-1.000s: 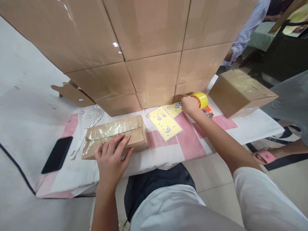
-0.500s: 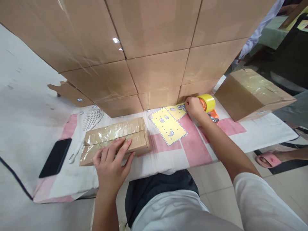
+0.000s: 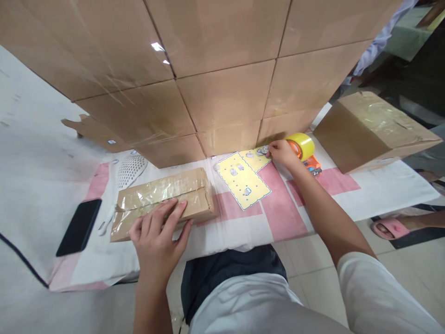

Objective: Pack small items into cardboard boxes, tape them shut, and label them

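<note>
My left hand [image 3: 158, 229] lies on a small taped cardboard box [image 3: 174, 188], fingers spread over its top and the thumb along its front edge. At the centre of the table is a yellow sheet [image 3: 239, 181] with blue edging and grey pictures. A second yellow sheet [image 3: 255, 162] lies behind it, partly covered. My right hand [image 3: 283, 153] has its fingers pinched together at the far end of that second sheet. What sits between the fingertips cannot be made out. Just right of this hand is an orange tape dispenser [image 3: 313, 163] with a yellow tape roll [image 3: 304, 146].
Stacked cardboard boxes [image 3: 225, 97] form a wall behind the work area. Another carton [image 3: 368, 130] stands at the right. On the left are a black phone [image 3: 79, 227], a white perforated skimmer [image 3: 131, 170] and a cardboard piece [image 3: 97, 134]. A person's foot in a pink slipper [image 3: 389, 228] shows beyond the table.
The view has shifted slightly. My right hand's fingertips now show more plainly, pinched at the second yellow sheet. My left hand keeps its place on the small box.
</note>
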`<state>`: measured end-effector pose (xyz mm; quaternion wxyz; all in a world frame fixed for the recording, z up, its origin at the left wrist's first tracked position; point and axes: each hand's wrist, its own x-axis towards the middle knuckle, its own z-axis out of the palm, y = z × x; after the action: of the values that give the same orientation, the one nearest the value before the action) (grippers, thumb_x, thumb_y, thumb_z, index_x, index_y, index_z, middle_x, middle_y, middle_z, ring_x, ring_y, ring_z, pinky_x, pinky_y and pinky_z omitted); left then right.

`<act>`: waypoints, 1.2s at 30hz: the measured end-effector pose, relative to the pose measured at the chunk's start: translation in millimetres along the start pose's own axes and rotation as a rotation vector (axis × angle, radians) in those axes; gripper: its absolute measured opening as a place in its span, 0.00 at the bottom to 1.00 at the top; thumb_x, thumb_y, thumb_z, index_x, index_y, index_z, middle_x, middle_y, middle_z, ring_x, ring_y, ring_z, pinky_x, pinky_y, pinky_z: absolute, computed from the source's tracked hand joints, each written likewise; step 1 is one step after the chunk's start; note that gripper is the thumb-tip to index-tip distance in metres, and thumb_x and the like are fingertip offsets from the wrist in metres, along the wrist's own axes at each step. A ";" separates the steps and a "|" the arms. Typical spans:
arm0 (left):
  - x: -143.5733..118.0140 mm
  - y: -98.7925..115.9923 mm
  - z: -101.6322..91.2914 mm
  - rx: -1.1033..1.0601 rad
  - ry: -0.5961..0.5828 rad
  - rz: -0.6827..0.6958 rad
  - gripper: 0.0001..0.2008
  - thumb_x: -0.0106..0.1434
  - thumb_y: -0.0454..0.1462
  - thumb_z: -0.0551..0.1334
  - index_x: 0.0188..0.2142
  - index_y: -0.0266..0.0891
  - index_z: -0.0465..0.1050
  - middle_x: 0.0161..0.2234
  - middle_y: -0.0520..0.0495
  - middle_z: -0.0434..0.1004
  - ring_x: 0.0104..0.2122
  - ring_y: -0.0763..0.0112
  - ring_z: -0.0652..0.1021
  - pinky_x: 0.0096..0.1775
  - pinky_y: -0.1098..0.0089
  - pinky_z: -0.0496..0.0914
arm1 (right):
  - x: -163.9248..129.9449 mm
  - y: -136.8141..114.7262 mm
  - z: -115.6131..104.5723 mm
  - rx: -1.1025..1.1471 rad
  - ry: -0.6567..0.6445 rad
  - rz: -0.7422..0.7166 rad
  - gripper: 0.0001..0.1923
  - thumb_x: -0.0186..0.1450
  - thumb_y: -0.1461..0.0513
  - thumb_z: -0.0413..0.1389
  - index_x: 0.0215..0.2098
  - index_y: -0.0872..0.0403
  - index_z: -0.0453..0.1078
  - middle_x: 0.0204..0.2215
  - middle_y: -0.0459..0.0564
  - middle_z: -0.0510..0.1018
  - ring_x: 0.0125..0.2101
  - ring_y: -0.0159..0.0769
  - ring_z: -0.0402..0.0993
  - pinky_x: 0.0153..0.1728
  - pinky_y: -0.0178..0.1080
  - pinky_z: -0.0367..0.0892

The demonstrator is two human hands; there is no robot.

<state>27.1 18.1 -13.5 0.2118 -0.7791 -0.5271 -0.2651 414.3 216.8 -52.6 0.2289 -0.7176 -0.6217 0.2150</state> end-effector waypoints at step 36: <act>151.6 160.6 197.2 -1.370 -0.005 -0.686 0.09 0.65 0.42 0.67 0.41 0.39 0.79 0.36 0.47 0.80 0.31 0.74 0.74 0.36 0.71 0.68 | -16.6 2.0 6.2 0.538 0.171 -0.563 0.07 0.66 0.61 0.57 0.37 0.52 0.77 0.36 0.50 0.85 0.38 0.40 0.81 0.40 0.41 0.75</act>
<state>260.5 188.9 -77.0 -0.4138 -0.5297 -0.4577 -0.5820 410.0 200.5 -58.3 0.5097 -0.4489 -0.6941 0.2386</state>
